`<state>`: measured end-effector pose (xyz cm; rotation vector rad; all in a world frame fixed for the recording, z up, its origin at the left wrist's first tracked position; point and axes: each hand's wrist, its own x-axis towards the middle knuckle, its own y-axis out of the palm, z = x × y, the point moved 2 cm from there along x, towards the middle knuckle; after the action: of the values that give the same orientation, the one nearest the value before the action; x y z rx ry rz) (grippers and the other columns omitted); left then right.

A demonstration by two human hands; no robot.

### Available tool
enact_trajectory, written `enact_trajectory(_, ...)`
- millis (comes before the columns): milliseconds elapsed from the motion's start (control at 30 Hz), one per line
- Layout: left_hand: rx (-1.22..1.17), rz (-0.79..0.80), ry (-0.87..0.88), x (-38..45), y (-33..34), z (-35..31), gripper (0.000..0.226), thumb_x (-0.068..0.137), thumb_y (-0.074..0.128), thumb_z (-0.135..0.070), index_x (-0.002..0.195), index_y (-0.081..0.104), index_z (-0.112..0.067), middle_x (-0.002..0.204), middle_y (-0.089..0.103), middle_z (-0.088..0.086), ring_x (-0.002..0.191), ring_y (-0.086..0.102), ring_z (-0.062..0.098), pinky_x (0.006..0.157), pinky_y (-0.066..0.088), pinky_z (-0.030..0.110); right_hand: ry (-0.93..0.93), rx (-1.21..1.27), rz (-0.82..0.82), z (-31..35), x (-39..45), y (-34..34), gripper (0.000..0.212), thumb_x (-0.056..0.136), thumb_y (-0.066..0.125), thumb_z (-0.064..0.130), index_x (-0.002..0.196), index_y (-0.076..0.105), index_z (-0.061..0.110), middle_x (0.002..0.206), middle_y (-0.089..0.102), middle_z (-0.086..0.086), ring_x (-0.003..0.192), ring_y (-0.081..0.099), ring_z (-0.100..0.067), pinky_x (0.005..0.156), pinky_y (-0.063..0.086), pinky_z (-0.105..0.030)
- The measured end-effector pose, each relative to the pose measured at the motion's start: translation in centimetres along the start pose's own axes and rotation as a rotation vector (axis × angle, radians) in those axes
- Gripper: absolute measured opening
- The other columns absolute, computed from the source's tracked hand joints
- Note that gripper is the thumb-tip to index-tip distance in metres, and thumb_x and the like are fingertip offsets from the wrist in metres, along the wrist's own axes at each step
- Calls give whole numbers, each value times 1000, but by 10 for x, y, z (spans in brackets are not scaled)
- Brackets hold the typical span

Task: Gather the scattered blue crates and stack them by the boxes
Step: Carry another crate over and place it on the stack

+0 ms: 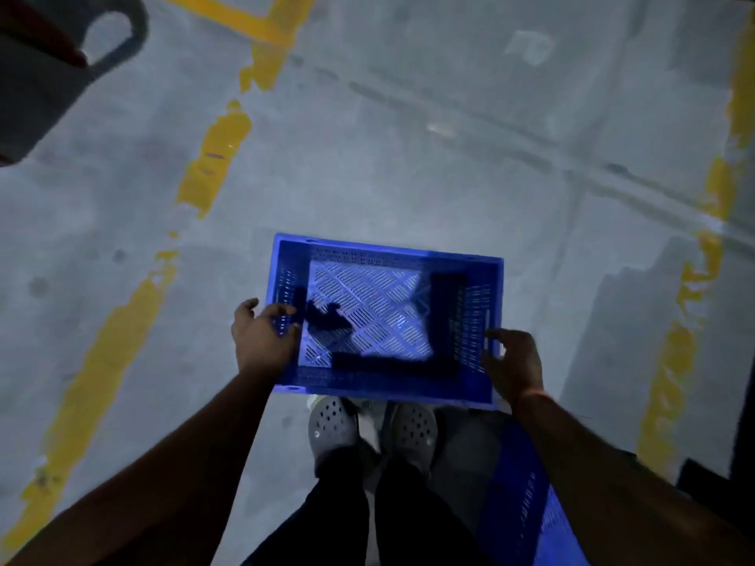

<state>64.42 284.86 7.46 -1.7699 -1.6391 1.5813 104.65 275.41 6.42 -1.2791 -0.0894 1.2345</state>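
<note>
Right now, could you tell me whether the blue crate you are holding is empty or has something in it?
Empty: the blue crate shows only its bare slotted floor, crossed by shadows.

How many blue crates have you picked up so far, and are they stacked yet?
One blue crate is in hand: the left hand and right hand hold its short sides above the floor. A second blue crate shows under the right arm. No stack or boxes are in view, so stacking looks still ahead.

I observe a blue crate (384, 320) at frame centre, left hand (261, 337) gripping its left wall, right hand (517, 363) gripping its right wall, above grey floor (408, 157).
</note>
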Motion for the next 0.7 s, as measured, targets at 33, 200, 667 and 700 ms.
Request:
enact_trajectory(33,22,1,-10,15,15,8,33,82,77,-22,114,73,-24,152,34,23,138,38,42,114,34,42,0,-17,2,-11,18,13,38,76,75,18,114,70,25,121,61,-12,108,61,-26,94,47,-28)
enact_trajectory(200,64,50,11,79,69,40,37,78,79,-19,114,73,-27,148,36,22,132,44,41,116,36,41,64,-99,-55,-32,73,48,37,77,74,24,113,69,31,128,40,-11,105,51,-31,103,46,-38)
enact_trajectory(667,-67,82,11,7,-45,7,24,85,74,-11,95,70,-33,69,69,15,58,58,25,59,42,30,-14,274,181,24,19,-48,23,87,63,-6,102,73,10,82,67,-8,61,59,-15,48,47,-14)
enact_trajectory(700,-67,75,12,-9,-66,1,23,86,74,-12,96,71,-33,71,70,15,61,60,25,60,42,30,-42,249,190,35,5,-68,23,87,64,-3,101,74,12,82,68,-7,59,60,-11,50,49,-18)
